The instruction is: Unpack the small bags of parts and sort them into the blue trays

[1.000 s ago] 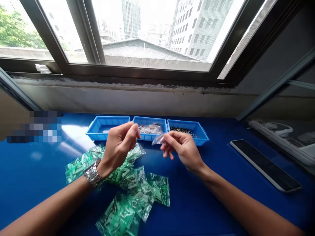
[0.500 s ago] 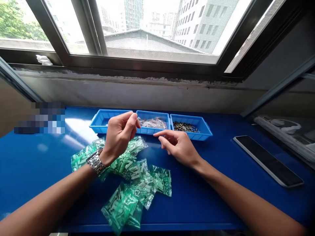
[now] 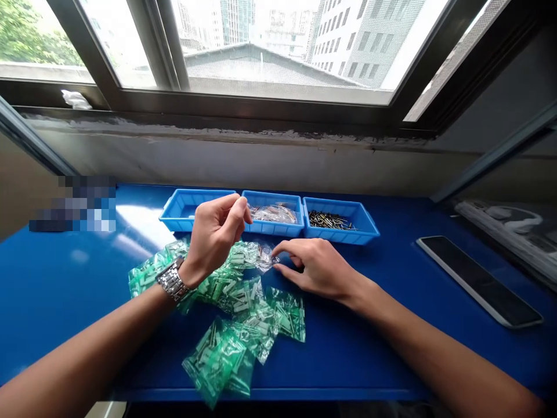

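My left hand (image 3: 217, 235), with a metal watch (image 3: 173, 281) at the wrist, is closed in a pinch above the green bags and in front of the bins; whatever its fingers hold is hidden. My right hand (image 3: 319, 267) is low over the table, thumb and index fingertips at the edge of a small clear plastic bag (image 3: 264, 258) with shiny bits in it. Several green plastic bags (image 3: 248, 299) holding pale strips and thin metal pieces lie in a loose pile below and between the hands.
Three joined blue bins line the back: the left bin (image 3: 170, 223) partly hidden by my hand, the middle bin (image 3: 274, 230) with clear packets, the right bin (image 3: 348, 237) with screws or pins. A phone (image 3: 478, 281) lies at right. Window and wall stand behind the blue table (image 3: 369, 360).
My right hand has moved slightly down, and a small clear bag now shows at its fingertips beside the green pile. My left hand stays closed in nearly the same place.
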Tool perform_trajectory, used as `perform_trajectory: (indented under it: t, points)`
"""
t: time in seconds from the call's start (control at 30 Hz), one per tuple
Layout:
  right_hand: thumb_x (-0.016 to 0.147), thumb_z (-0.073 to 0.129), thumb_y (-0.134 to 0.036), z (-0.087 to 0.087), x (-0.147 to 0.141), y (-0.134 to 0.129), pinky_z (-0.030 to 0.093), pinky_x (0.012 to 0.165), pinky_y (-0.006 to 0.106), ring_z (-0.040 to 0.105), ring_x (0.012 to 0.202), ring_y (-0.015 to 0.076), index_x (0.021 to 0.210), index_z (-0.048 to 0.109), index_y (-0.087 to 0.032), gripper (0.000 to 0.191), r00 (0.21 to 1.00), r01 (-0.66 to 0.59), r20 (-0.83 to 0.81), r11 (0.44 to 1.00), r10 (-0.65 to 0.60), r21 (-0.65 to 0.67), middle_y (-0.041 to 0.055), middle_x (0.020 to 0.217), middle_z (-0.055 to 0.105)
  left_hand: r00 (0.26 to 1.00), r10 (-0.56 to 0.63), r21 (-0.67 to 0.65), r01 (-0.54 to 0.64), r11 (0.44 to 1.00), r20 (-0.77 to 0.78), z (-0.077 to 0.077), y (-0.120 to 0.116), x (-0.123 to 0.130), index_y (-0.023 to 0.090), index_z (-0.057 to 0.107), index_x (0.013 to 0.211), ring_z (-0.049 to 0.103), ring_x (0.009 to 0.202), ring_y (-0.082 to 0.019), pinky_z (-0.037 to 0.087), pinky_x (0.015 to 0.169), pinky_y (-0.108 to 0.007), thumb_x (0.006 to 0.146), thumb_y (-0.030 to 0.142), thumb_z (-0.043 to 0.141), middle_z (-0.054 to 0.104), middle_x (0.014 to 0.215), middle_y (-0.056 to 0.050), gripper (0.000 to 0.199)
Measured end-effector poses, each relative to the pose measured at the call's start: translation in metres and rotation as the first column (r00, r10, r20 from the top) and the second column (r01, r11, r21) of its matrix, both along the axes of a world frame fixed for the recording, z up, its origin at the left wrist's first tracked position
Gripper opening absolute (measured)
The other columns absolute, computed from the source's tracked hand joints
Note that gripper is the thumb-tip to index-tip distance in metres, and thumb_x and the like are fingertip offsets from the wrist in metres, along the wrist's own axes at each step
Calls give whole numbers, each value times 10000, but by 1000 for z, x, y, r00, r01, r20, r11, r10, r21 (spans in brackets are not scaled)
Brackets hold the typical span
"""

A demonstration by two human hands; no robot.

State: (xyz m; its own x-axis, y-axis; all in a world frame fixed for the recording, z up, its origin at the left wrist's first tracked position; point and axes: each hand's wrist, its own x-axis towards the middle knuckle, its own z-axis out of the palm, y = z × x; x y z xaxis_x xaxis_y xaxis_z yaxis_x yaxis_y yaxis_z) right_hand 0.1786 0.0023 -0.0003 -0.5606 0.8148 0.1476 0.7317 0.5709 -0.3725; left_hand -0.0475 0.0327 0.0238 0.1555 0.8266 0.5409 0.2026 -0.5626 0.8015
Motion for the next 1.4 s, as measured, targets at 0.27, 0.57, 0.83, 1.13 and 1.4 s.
perform_trajectory:
  t: [0.27,0.57,0.83,1.13,1.4]
  points:
    - [948,761,-282,4,2,0,373,619,280,636,662,167,1035,804,-196,130,996,-19,89,999,16,31,31,800,752,1000,-3,10,3,1000,-19,0,0,0,165,622,653,427,393,-71,334,405,-203,1056,272,511,497,468,38,432]
    - [916,680,-186,3,7,2,404,552,254,528,537,111,844,730,-173,88,943,61,-331,998,-48,31,-21,627,613,995,-31,-19,29,999,-99,0,1,-1,161,654,729,469,449,-85,364,426,-199,1055,313,535,545,544,20,379]
    - [969,712,-370,5,4,0,392,429,231,493,459,95,899,719,-197,187,617,69,-752,968,-232,-242,-40,606,558,951,-137,-63,124,990,-276,0,-4,3,167,758,1054,678,719,-149,537,555,-211,1010,386,650,761,1023,-91,249]
    - [961,732,-371,4,1,0,475,429,233,590,461,100,945,749,-188,185,519,43,-830,975,-207,-216,-2,702,687,959,-283,-368,261,893,-6,3,-6,8,151,719,931,483,444,-55,359,372,-160,954,404,741,678,763,-17,255]
    - [925,767,-376,4,6,1,482,497,233,621,580,128,918,763,-181,194,634,131,-738,973,-231,-192,16,733,676,941,-332,-335,291,896,-69,4,-5,8,157,735,820,484,457,-85,382,389,-165,925,384,785,549,550,35,255]
